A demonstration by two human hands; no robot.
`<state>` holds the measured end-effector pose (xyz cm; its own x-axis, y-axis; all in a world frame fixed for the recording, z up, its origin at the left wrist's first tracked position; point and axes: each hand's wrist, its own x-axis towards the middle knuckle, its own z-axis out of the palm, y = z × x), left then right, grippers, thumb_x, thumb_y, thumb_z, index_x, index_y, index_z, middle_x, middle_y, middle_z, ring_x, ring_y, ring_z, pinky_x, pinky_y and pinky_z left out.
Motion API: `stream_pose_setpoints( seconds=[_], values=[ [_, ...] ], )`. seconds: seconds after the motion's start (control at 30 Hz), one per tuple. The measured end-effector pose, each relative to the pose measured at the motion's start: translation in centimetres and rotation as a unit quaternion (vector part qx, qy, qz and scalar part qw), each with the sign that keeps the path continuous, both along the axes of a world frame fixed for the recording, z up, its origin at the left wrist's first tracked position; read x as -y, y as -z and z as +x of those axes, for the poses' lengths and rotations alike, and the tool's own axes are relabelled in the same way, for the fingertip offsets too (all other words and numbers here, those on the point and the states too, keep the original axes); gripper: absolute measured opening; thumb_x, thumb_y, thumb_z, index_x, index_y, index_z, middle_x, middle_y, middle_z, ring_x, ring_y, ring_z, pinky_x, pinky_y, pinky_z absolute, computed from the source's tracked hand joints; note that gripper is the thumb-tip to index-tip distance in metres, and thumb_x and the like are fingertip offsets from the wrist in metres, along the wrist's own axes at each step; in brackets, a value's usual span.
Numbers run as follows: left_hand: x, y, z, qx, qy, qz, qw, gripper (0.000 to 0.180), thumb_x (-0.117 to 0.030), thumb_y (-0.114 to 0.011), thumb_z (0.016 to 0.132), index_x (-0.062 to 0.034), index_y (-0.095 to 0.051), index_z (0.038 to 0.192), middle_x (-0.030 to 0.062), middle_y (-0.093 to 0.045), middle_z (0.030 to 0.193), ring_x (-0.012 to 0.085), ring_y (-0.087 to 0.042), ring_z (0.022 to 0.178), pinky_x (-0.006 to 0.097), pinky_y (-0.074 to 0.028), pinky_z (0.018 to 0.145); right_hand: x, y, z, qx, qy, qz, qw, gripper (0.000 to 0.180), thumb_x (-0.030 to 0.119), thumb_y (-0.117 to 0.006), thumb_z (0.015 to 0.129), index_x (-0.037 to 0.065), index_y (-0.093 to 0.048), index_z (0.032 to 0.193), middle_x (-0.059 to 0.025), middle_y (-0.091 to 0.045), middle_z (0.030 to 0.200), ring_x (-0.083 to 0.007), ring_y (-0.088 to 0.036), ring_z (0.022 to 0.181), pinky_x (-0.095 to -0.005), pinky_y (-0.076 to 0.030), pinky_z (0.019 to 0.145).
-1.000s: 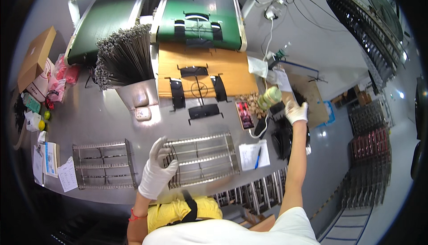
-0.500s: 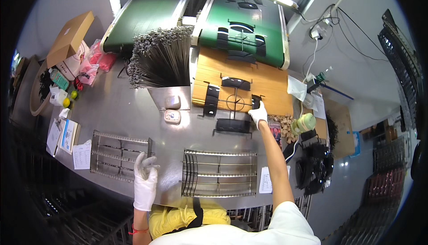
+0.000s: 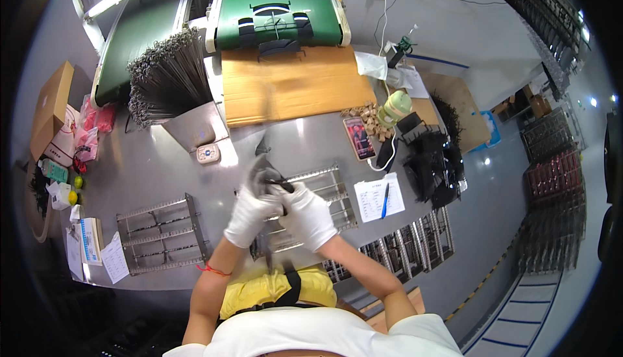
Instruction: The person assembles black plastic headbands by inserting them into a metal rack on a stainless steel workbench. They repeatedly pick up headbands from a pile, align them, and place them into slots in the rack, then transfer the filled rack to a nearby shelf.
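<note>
Both my gloved hands meet above the front of the metal table. My left hand (image 3: 250,213) and my right hand (image 3: 307,217) are closed on a black wire frame with curved panels (image 3: 264,174). The frame is smeared by motion, so its exact shape does not show. Below and behind the hands lies a slotted metal rack (image 3: 342,196), partly covered by them. A sheet of brown cardboard (image 3: 295,91) lies farther back. Beyond it, another black wire frame with curved panels (image 3: 279,47) rests at the front end of the green conveyor belt (image 3: 324,16).
A second metal rack (image 3: 159,230) lies left. Behind it stands a metal bin (image 3: 196,127) of wire rods (image 3: 170,74), with a small soap box (image 3: 207,154) beside it. Rightward are a phone (image 3: 358,137), a paper sheet (image 3: 366,195), a pen (image 3: 385,200), a green bottle (image 3: 394,106) and black panels (image 3: 431,165).
The black wire frame has left the cardboard and is in both hands near my body. My right hand came back from the cardboard; my left rose to meet it. The view has shifted.
</note>
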<state>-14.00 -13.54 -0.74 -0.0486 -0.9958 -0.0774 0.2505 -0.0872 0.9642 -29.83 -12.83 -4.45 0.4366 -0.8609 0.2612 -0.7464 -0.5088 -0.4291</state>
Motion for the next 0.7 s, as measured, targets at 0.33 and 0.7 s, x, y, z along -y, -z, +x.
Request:
stream_pose_setpoints(
  seconds=[0.33,0.7],
  values=[
    [-5.3,0.0,11.8,-0.403,0.039,-0.183,0.896,0.101,-0.030,-0.073,0.077,-0.0321,-0.011,0.156,0.0307,-0.024,0.152,0.0503,-0.055,0.113,0.052,-0.057,0.082,-4.1,7.1,1.4,0.158,0.026,0.476,0.865,0.040,0.024,-0.045,0.103,0.007,-0.039,0.139,-0.0153,-0.064,0.105,-0.0213,-0.066,0.082,-0.0340,-0.055,0.078],
    [-9.9,-0.5,12.7,-0.457,0.037,-0.070,0.886,0.085,-0.026,-0.068,0.084,-0.0278,-0.020,0.154,0.0316,-0.026,0.148,0.0561,-0.051,0.113,0.041,-0.063,0.067,-1.8,-2.8,4.7,-0.042,-0.037,0.056,0.997,0.082,0.035,-0.079,0.076,-0.001,-0.042,0.140,-0.0272,-0.057,0.121,-0.0411,-0.063,0.096,-0.0472,-0.052,0.081]
  ],
)
